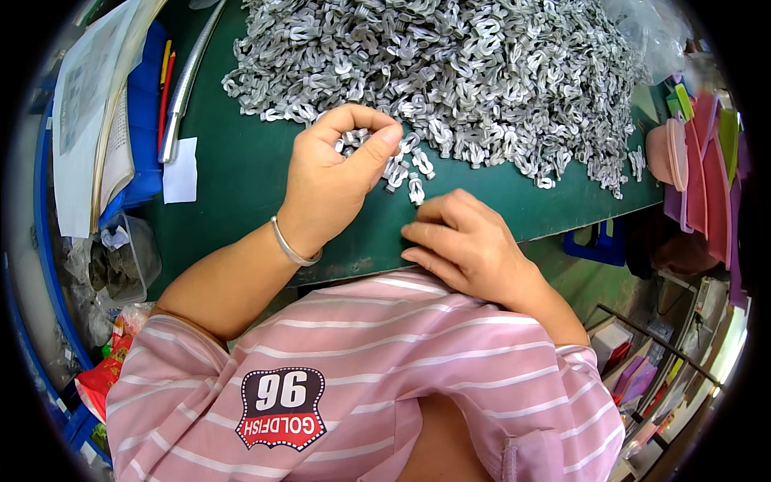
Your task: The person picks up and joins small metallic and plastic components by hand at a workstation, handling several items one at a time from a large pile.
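My left hand (341, 165) is curled over the table at the near edge of a large heap of small silver metal clips (450, 72). Its thumb and index fingertips come together in a pinch, and I cannot make out what sits between them. Several clips show through the loop of the fingers, and whether they rest in the palm or on the table is unclear. Just right of this hand, a few loose clips (416, 189) lie apart from the heap. My right hand (470, 245) hovers at the table's near edge, its fingers loosely bent and apart; the palm is hidden.
The green table (233, 193) carries the heap at the far side. A shiny curved metal bar (191, 80), a white paper slip (181, 170) and a blue tray (144, 120) with pencils lie left. Pink and purple sheets (707, 177) hang at the right edge.
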Available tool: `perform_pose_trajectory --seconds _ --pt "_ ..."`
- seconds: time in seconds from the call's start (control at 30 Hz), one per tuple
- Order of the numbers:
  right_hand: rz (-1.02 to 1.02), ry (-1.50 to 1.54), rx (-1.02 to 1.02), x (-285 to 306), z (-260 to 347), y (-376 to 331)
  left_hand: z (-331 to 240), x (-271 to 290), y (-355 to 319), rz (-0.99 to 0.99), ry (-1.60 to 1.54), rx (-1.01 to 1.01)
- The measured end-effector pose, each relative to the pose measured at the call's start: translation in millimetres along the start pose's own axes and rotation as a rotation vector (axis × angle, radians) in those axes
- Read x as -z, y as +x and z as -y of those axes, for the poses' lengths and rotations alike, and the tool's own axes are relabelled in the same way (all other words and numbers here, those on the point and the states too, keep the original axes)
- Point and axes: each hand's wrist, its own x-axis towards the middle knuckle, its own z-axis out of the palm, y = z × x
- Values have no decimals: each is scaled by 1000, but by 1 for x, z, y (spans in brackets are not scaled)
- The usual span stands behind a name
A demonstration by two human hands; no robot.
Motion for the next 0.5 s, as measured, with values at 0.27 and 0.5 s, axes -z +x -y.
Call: perform_pose_trajectory --seconds 0.27,0.5 --pt "-127 -86 -187 -8 -7 12 6 1 -3 38 181 -61" --pt "-253 771 -673 6 -19 4 2 -4 -5 165 295 -122"
